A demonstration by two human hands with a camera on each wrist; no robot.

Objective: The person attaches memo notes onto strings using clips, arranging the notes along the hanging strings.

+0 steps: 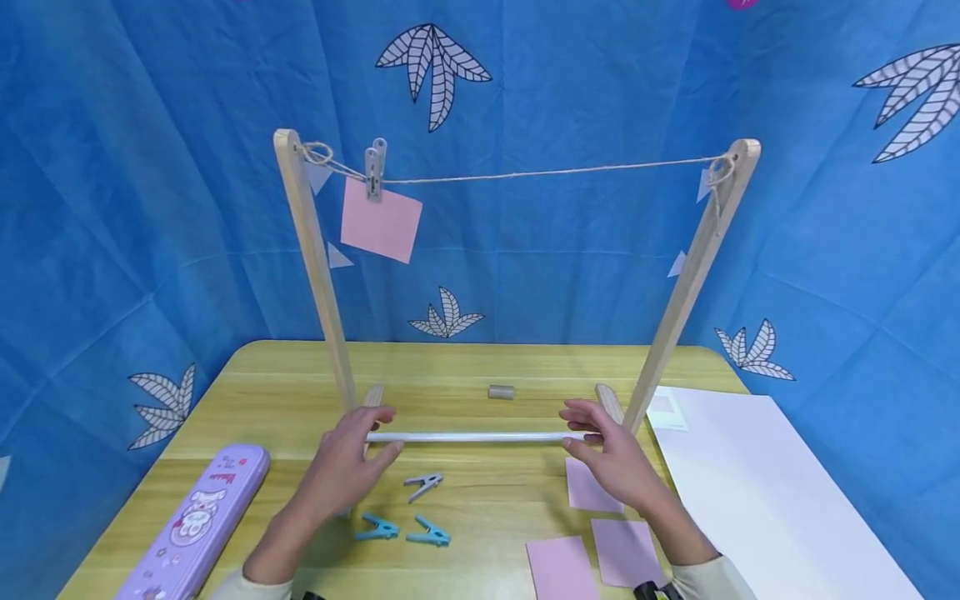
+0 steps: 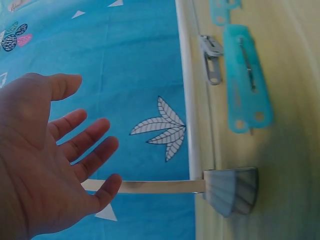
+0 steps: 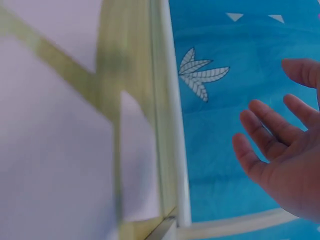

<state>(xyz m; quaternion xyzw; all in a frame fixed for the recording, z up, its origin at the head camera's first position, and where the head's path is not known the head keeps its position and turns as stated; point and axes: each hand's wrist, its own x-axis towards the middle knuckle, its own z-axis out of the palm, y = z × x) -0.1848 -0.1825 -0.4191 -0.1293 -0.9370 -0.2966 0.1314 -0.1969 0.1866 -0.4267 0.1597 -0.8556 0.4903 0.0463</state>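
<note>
In the head view a wooden stand has a left post (image 1: 318, 258), a right post (image 1: 690, 287) and a pale crossbar (image 1: 472, 437) low between them. Twine (image 1: 525, 174) runs between the post tops. Near its left end a grey clip (image 1: 373, 175) holds a pink paper square (image 1: 384, 223). My left hand (image 1: 352, 454) hovers by the crossbar's left end, fingers loosely bent and holding nothing. At the other end my right hand (image 1: 609, 457) is likewise relaxed, and the right wrist view shows its palm (image 3: 295, 175) bare.
A grey clip (image 1: 424, 483) and blue clips (image 1: 378, 527) lie in front of the crossbar. Pink paper squares (image 1: 562, 568) lie at front right, beside a large white sheet (image 1: 772, 492). A purple case (image 1: 198, 525) sits left; a small grey cylinder (image 1: 501, 392) lies behind the bar.
</note>
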